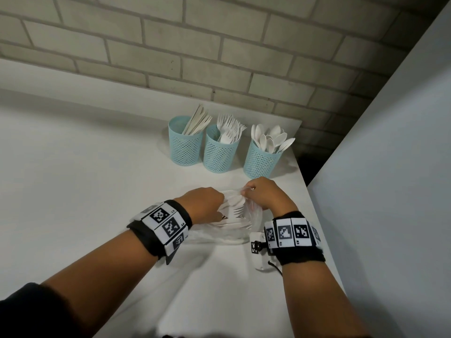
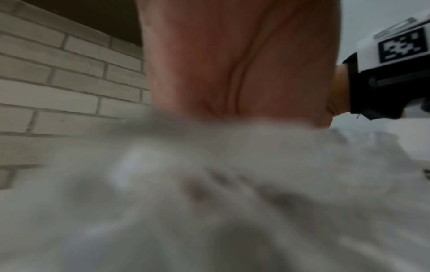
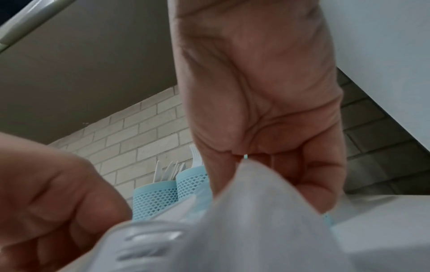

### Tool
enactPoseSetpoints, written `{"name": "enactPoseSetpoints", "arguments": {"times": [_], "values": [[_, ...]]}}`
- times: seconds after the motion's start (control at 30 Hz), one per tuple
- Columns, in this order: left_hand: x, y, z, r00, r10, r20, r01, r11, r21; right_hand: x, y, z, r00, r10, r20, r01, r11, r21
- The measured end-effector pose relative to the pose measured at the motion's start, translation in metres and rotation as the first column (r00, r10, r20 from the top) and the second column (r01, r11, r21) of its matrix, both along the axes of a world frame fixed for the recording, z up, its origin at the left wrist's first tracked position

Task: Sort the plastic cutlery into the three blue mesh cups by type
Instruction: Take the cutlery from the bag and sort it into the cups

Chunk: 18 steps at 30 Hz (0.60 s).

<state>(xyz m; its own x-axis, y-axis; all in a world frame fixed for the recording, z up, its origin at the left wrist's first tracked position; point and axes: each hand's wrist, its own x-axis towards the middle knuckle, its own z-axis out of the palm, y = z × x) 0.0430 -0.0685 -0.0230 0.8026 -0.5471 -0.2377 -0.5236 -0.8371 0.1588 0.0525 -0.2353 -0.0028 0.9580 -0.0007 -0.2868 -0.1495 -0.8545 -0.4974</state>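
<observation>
Three blue mesh cups stand in a row at the back of the white counter: the left cup (image 1: 186, 145) holds knives, the middle cup (image 1: 219, 152) forks, the right cup (image 1: 261, 163) spoons. Nearer me lies a clear plastic bag (image 1: 227, 234) with white cutlery (image 1: 234, 207) in it. My right hand (image 1: 264, 195) pinches the bag's upper edge. My left hand (image 1: 206, 203) reaches into the bag's mouth, its fingers curled on the cutlery; the fingertips are hidden. In the right wrist view the bag (image 3: 256, 211) hangs from the right hand's pinch, with the left hand (image 3: 58, 193) beside it.
A grey brick wall (image 1: 219, 57) runs behind the cups. A tall white panel (image 1: 390, 167) stands on the right, close to the counter's right edge (image 1: 317, 215). The wide white counter (image 1: 85, 179) stretches to the left.
</observation>
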Motion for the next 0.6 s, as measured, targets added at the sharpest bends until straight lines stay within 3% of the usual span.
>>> {"name": "enactPoseSetpoints", "arguments": {"times": [0.43, 0.6], "values": [[0.003, 0.01, 0.01, 0.987, -0.037, 0.154, 0.065, 0.981, -0.183, -0.001, -0.004, -0.003, 0.998, -0.064, -0.024, 0.065, 0.996, 0.054], [0.008, 0.013, 0.009, 0.991, -0.007, 0.136, 0.042, 0.966, -0.254, 0.003, -0.005, -0.007, 0.998, -0.043, -0.041, 0.045, 0.998, 0.047]]}}
